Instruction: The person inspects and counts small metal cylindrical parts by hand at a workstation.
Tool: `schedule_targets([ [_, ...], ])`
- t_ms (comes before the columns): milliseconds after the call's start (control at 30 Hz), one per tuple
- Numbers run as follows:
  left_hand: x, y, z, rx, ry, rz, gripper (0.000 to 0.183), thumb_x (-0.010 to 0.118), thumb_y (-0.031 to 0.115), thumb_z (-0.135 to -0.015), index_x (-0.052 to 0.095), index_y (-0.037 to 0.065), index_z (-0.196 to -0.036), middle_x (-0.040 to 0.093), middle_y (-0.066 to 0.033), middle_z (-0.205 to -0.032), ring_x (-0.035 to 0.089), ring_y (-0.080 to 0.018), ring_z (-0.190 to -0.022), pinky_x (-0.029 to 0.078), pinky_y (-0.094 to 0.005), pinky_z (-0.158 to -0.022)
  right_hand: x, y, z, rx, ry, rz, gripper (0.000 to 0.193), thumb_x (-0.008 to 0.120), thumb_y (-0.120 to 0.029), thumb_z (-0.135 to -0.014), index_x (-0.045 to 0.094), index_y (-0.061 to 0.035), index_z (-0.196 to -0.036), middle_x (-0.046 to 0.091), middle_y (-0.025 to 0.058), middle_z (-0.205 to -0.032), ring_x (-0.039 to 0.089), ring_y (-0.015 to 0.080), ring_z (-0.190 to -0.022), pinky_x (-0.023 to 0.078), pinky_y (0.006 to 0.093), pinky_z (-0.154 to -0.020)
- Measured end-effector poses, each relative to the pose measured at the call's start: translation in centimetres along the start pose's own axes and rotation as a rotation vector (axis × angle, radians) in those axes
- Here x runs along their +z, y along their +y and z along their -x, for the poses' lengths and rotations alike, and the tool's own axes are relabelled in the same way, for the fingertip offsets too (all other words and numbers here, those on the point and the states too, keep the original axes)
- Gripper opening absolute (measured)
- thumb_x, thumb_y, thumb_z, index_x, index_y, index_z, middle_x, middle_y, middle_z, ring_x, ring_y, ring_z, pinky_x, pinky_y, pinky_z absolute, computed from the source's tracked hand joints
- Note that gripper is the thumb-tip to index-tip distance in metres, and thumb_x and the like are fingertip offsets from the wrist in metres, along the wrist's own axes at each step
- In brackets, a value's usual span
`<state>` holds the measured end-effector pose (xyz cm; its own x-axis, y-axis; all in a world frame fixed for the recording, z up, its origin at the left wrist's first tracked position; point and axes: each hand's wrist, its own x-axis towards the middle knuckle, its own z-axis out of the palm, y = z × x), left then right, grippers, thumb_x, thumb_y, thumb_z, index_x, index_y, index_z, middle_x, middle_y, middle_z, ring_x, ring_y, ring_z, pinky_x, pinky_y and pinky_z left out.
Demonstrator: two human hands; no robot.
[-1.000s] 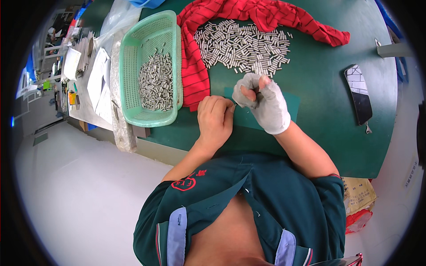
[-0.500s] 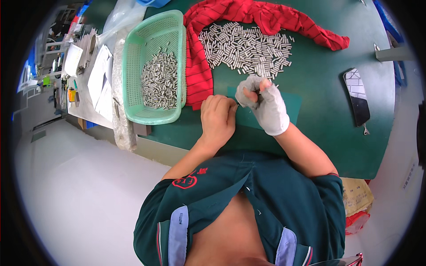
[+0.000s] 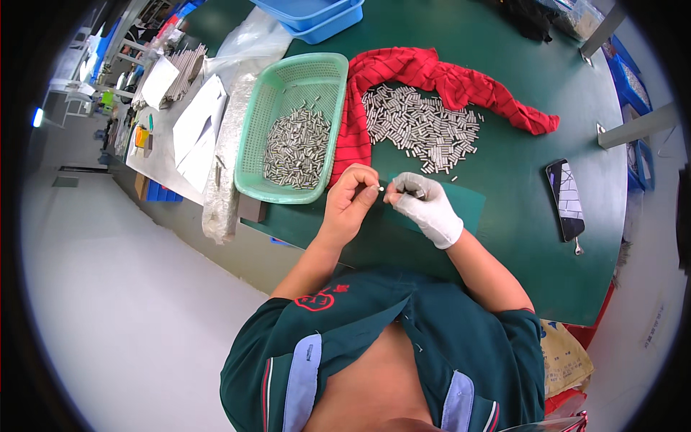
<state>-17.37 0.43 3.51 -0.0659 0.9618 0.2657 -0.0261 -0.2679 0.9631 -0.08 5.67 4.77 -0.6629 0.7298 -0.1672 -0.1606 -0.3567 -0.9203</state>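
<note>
Seen from above, a person at a green table (image 3: 518, 252) holds a small metal pin (image 3: 381, 189) in front of their chest. The bare left hand (image 3: 349, 201) pinches it between thumb and forefinger, its other fingers curled. The pin's bright end pokes out just past those two fingertips, pointing right, toward the other hand; its long axis seems to run roughly sideways, though most of it is hidden. The right hand (image 3: 428, 209), in a white glove with bare fingertips, is curled just beside that end; whether its fingertips grip anything cannot be told. Under it lies a green mat (image 3: 468, 205). Beyond the hands, many loose pins (image 3: 425, 126) lie inside the bend of a red striped cloth (image 3: 497, 101). To the left, a pale green basket (image 3: 306, 79) holds more pins.
</note>
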Motion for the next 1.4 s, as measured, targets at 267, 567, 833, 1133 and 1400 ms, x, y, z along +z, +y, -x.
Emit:
schedule_targets([
  [267,-0.3,0.8,-0.3,0.04,-0.088,-0.189,0.007,0.06,0.003,-0.089,0.053,0.001,-0.09,0.051,-0.0066,-0.092,0.049,-0.0147,-0.082,0.041,-0.0246,-0.076,0.0,0.3,-0.2,0.005,-0.011,-0.055,0.011,0.061,-0.012,-0.088,0.062,-0.0016,-0.091,0.058,-0.0008,-0.081,0.049,0.0047,-0.073,0.041,0.0202,-0.064],
  [567,0.0,1.1,-0.2,0.043,-0.091,-0.238,0.007,0.06,0.0,-0.088,0.053,0.0,-0.089,0.051,-0.0067,-0.09,0.05,-0.0155,-0.08,0.042,-0.0253,-0.074,-0.2,0.5,-0.2,0.017,-0.028,-0.06,0.012,0.064,-0.014,-0.088,0.062,-0.0018,-0.091,0.058,-0.0002,-0.082,0.049,0.0055,-0.073,0.042,0.0218,-0.064],
  [833,-0.2,0.8,-0.2,0.051,-0.096,-0.247,0.007,0.06,0.0,-0.088,0.053,0.0,-0.089,0.052,-0.0067,-0.09,0.05,-0.0152,-0.081,0.042,-0.0252,-0.074,-0.4,0.5,-0.3,0.014,-0.042,-0.052,0.012,0.062,-0.013,-0.088,0.062,-0.0011,-0.092,0.06,0.0006,-0.084,0.051,0.0064,-0.076,0.043,0.0216,-0.068],
  [1133,0.0,1.6,-0.3,0.102,-0.106,-0.347,0.007,0.06,-0.001,-0.086,0.054,0.0,-0.089,0.053,-0.0073,-0.09,0.051,-0.0166,-0.08,0.043,-0.0261,-0.074,-0.5,0.8,-0.3,0.018,-0.036,-0.05,0.012,0.061,-0.013,-0.089,0.062,-0.0015,-0.092,0.06,0.0007,-0.085,0.051,0.0062,-0.076,0.042,0.021,-0.067],
  [1400,-3.6,5.2,-1.5,0.317,0.299,-0.886,0.006,0.061,0.0,-0.083,0.059,0.002,-0.088,0.06,-0.0108,-0.089,0.057,-0.0301,-0.085,0.045,-0.0383,-0.077,-1.4,0.8,-0.9,-0.149,0.164,-0.203,0.007,0.054,-0.009,-0.084,0.057,-0.0027,-0.085,0.054,0.002,-0.073,0.045,0.0085,-0.061,0.043,0.0236,-0.067],
])
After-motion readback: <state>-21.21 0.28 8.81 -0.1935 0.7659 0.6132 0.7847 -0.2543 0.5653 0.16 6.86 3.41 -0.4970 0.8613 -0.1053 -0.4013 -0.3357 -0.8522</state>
